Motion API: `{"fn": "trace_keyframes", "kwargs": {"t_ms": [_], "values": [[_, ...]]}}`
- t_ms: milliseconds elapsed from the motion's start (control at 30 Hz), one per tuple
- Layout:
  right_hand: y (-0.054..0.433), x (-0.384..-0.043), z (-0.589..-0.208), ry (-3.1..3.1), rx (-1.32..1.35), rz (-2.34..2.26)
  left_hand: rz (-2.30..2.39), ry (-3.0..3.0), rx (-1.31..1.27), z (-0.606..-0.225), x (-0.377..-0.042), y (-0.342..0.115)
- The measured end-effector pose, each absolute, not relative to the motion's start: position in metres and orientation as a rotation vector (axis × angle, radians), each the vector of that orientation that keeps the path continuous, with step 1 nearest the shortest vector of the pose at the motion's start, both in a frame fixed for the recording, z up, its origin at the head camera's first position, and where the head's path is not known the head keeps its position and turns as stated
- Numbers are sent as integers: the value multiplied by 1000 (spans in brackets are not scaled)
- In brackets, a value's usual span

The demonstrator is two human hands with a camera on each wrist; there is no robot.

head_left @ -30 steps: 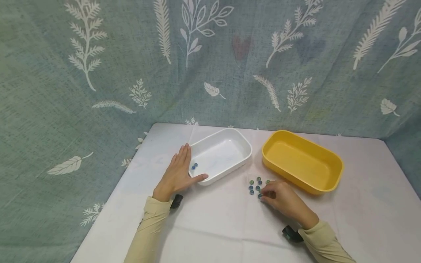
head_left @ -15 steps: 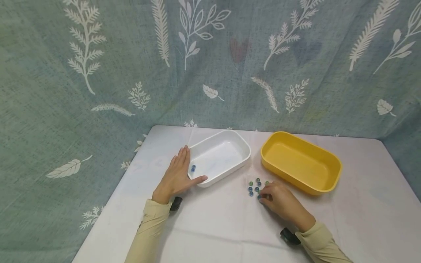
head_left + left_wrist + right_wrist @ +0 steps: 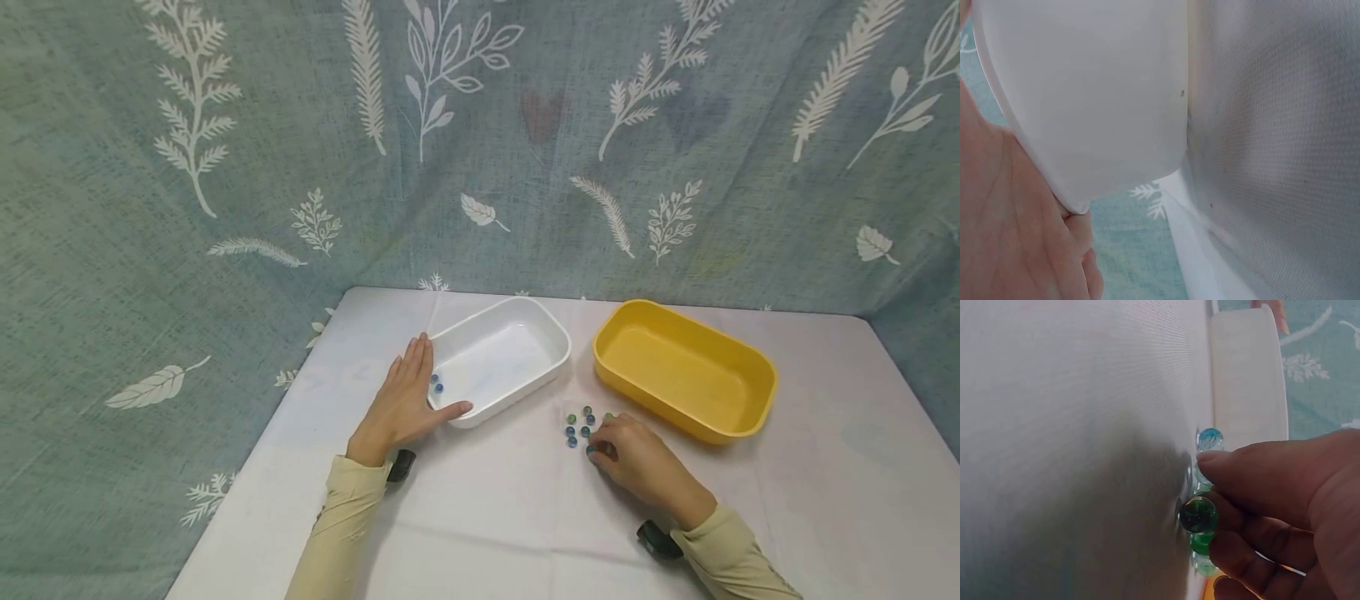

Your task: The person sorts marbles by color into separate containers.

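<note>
My left hand rests against the near left end of a white rectangular bin, fingers straight along its side and thumb by the front corner. Two blue marbles lie inside that bin. On the cloth, my right hand reaches with bent fingers to a loose group of blue and green glass marbles. In the right wrist view, a dark green marble sits by the index fingertip, below the thumb. Whether thumb and finger pinch it is unclear. The thumb partly hides light blue marbles.
A yellow bin stands to the right of the white one, just beyond the right hand. A white cloth covers the table. Green leaf-patterned fabric hangs behind the table's far edge.
The two marbles in the white bin have shifted slightly relative to each other. My right thumb has drawn slightly closer to the index finger. My left hand stays against the bin.
</note>
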State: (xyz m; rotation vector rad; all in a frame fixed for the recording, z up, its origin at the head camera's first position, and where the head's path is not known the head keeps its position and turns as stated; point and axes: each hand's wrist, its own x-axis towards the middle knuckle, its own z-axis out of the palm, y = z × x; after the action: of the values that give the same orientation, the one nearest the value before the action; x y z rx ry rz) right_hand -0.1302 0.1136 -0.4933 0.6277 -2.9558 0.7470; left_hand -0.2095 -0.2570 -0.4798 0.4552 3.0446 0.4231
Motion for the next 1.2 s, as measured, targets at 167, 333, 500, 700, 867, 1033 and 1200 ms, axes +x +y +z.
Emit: {"fn": "trace_keyframes", "kwargs": {"t_ms": [167,333,500,700,867,1033,1200], "values": [[114,-130,-491,-2960,604,828,415,3043,455,-480,-210,-257],[118,-131,-489,-2935,589,972,410,3043,452,-479,-210,-257],[122,-130,-488,-2858,618,1102,403,3042,453,-480,-210,-257],[127,-131,-486,-2795,641,1228,420,3048,458,-480,-210,-257],[128,-133,-484,-2719,662,1299,433,3040,461,-481,-209,-256],[127,-138,-477,-2672,629,1380,420,3048,460,-480,-209,-257],[124,-146,-468,-2660,606,1412,425,3054,465,-479,-209,-257]]}}
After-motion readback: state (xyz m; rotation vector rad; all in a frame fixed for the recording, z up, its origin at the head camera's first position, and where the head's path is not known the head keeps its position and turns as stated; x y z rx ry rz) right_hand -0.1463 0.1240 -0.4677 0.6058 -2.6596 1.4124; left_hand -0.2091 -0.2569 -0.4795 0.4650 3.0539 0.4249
